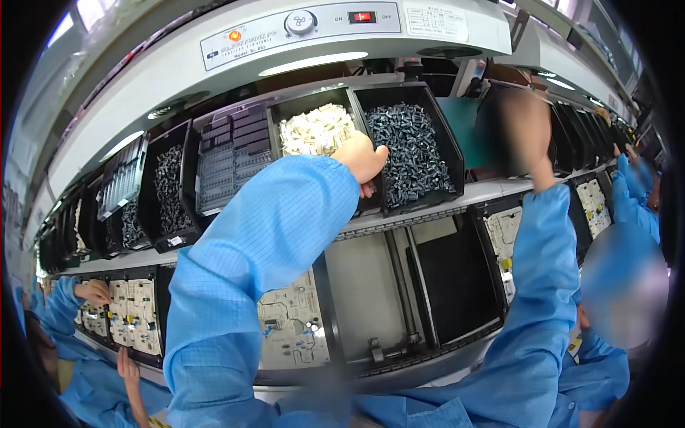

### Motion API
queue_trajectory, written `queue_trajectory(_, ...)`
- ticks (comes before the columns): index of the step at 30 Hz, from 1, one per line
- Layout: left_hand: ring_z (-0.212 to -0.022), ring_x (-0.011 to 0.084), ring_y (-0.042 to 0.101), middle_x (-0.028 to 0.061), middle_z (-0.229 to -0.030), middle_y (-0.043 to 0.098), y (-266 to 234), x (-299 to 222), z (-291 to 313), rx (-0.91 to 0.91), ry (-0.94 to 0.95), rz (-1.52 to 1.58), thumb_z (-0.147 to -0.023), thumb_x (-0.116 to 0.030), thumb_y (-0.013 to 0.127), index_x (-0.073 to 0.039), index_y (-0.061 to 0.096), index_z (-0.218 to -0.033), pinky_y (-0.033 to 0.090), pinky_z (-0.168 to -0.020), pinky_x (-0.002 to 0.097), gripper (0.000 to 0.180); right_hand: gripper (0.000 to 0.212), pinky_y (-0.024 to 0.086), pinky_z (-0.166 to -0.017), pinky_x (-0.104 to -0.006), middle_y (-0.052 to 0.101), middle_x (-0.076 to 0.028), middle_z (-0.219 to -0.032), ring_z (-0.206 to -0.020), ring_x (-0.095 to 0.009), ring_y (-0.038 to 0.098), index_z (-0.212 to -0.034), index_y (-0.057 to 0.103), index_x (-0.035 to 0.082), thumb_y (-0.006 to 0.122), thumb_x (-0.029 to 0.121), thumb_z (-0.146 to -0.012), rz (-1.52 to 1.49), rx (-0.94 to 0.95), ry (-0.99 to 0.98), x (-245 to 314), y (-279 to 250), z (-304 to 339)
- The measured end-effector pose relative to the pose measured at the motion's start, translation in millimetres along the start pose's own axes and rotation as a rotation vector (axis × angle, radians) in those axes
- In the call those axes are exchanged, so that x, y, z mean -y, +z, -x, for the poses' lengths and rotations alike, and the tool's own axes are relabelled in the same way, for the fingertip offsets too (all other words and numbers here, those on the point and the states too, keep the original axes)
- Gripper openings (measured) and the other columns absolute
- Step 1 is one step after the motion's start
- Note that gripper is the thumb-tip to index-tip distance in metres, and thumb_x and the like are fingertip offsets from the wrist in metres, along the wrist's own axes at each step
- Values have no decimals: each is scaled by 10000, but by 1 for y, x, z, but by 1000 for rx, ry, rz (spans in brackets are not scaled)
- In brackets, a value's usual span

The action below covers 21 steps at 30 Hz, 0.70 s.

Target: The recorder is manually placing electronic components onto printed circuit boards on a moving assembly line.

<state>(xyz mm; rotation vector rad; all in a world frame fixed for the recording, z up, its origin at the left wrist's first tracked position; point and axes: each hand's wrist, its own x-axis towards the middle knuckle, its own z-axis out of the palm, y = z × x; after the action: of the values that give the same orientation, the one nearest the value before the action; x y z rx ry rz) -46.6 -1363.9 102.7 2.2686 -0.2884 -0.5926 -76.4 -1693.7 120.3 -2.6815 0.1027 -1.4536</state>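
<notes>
My left hand (362,158) is curled at the front right corner of a black bin of white connector-like parts (317,128). Its fingers are closed and partly hidden, so what they hold cannot be made out. Just right of it stands a black bin full of small dark cylindrical components (410,153). Farther right, my right hand (526,128) is smeared by motion beside a blurred dark shape, perhaps a bin. Whether it grips that shape cannot be told. Below my left sleeve, a pale circuit board (296,324) sits on the line, partly covered by the arm.
Stacked clear and dark trays (232,153) stand left of the white parts. A light hood with a red switch (362,17) overhangs the bins. The conveyor carries a black panel (457,274) and boards (134,314). Co-workers' hands (93,292) work at left; others are at right.
</notes>
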Motion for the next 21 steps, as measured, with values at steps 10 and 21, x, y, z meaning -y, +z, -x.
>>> queue_trajectory(10,-473,254,649,217,-611,636,-3,-13,0,-43,70,-47,-941,-239,393,186,546,-760,551,-431,349,487,217,487,-769,-444,650,-231,-872,-865,-405,621,-985,627,-10,612,141,-829,-351,459,200,85,24,67)
queue_trajectory(21,-498,306,660,240,-605,631,17,17,-77,-130,769,-194,-926,-255,408,179,574,-718,557,-451,400,509,247,477,-784,-436,649,-206,-976,-899,-387,615,-1060,630,11,592,159,-866,-18,173,244,101,24,66)
